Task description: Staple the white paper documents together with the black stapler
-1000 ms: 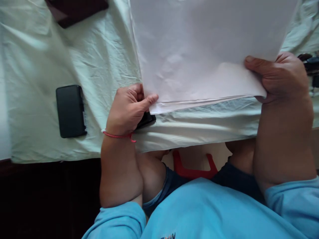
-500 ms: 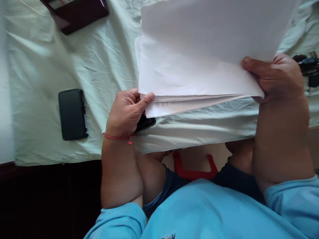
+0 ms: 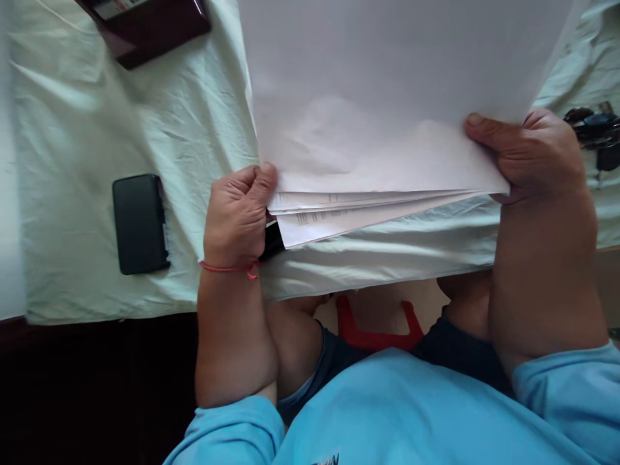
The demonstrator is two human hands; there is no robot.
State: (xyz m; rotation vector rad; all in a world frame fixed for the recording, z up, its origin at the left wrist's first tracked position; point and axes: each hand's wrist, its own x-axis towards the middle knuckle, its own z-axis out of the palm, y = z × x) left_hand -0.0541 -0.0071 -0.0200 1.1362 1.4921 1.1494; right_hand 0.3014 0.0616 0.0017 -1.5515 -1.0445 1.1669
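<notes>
A stack of white paper sheets (image 3: 378, 103) is held up over the cloth-covered table, its top sheet blank. Lower sheets fan out along the near edge, and small print shows on them. My left hand (image 3: 237, 213), with a red string round its wrist, pinches the near left corner between thumb and fingers. On the right side, my right hand (image 3: 537, 155) grips the stack, thumb on top and the fingers hidden underneath. A black object (image 3: 272, 240) lies partly covered beside my left hand; its kind I cannot make out.
On the pale green cloth (image 3: 194, 142) lies a black case (image 3: 140, 223) at left. A dark red box (image 3: 150, 29) stands at the back left. Dark small items, perhaps keys (image 3: 598, 132), sit at the far right. A red stool (image 3: 378, 336) shows below the table edge.
My left hand has shifted slightly left and up with the corner of the top sheet. The lower sheets are now fanned wider and show more print. My right hand has barely moved.
</notes>
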